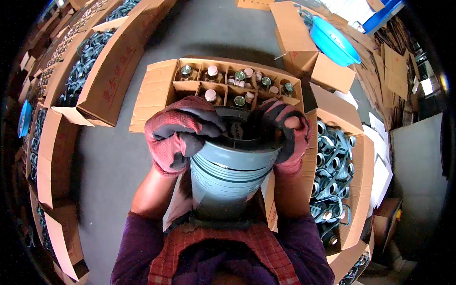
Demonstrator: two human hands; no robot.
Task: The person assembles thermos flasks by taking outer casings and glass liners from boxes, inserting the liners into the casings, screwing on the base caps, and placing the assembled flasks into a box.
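A grey-blue ribbed cylindrical container [232, 166] with a dark top is held upright in front of my body. My left hand [183, 133], in a red and black glove, has its fingers curled at the left of the container's top. On the right side, my right hand [285, 130], gloved the same way, is closed at the rim. Just beyond the hands lies an open cardboard box [154, 95] with dividers, holding several bottles [212, 72] with pale or clear tops. The dark top between the hands is partly hidden by the gloves.
At the right, an open box [363, 175] holds grey-blue handled parts [335, 164]. A blue basin [335, 42] rests on boxes at the upper right. Long boxes [111, 76] of similar parts line the left side. Loose cardboard and white sheets [380, 166] lie at the right.
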